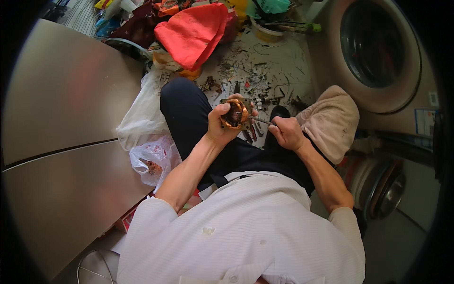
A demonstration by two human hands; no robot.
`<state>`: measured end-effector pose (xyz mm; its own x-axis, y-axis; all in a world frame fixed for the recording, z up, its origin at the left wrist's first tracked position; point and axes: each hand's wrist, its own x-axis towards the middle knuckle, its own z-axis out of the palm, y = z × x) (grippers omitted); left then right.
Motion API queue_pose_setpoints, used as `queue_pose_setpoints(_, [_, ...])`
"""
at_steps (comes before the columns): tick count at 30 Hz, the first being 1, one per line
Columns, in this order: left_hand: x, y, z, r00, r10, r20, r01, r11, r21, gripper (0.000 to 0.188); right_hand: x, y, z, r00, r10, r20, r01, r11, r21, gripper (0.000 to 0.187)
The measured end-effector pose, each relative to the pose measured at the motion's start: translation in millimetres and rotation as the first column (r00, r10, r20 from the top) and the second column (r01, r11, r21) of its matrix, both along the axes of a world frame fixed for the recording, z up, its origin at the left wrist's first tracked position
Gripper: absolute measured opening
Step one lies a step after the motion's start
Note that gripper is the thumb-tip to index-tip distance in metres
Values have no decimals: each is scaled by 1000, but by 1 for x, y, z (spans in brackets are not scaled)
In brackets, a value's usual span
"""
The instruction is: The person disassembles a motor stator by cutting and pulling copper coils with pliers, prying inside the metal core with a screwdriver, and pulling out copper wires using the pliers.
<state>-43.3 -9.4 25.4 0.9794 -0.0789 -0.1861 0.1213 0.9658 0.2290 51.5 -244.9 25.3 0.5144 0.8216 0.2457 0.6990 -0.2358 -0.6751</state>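
So the motor part [244, 112] is held up near the middle of the frame, above the gap between the knees: a squarish metal body with a fat ring of copper wire around a dark hole. The left hand [221, 124] is clamped on its left side, thumb on the near face and fingers curled round behind. The right hand [289, 133], just to the right, is closed around a thin metal rod [261, 121] whose far end meets the right side of the copper. Can't tell if the tip goes under the wire or just rests on it.

Handling-wise, I'd guess it's pretty dense for its size, with a stiff body that won't mind a hard squeeze. The copper's probably springy, easy to nick and maybe a bit slick. I'd grab the metal edges or corners, not the coil, and keep fingers out of the rod's line in case it slips.

Loads of metal scraps [272, 78] on the floor [297, 45] in the upper middle, too.
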Motion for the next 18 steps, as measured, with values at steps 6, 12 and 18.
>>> queue_pose_setpoints(6, [7,1,-1,993,62,-97,-53,994,92,31,-11,0,10,988,-105,-115,94,991,-94,33])
queue_pose_setpoints(12, [9,-8,1,985,59,-164,-20,973,230,45,-15,-9,28,983,-177,-58,160,961,-224,35])
queue_pose_setpoints(18, [7,-6,-6,988,26,-152,13,969,247,56,-25,-12,27,975,-182,-126,150,962,-229,37])
